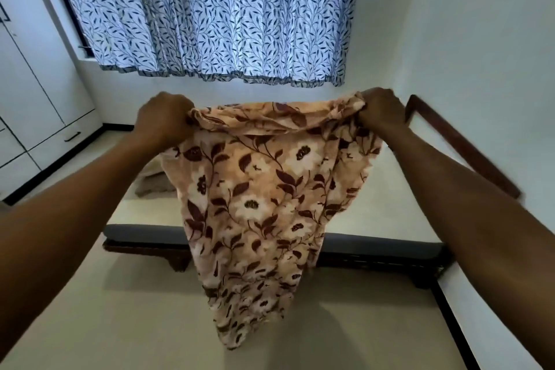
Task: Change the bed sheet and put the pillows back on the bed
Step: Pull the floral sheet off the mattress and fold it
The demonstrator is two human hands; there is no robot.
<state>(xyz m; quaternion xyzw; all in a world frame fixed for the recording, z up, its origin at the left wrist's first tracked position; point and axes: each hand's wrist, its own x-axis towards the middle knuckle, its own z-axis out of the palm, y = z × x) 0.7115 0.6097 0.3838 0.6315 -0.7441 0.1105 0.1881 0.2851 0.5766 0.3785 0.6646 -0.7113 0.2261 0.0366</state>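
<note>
Both hands gripping floral bed sheet [264, 189]: left hand [163, 120] and right hand [381, 111] each clenching a bunched top corner. Sheet hanging above foot edge of bed [144, 234], folded, trailing toward floor [120, 309].

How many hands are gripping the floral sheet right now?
2. The left hand grips the bunched top edge of the floral sheet at its left end; the right hand grips the right end. Neither is hidden.
</note>
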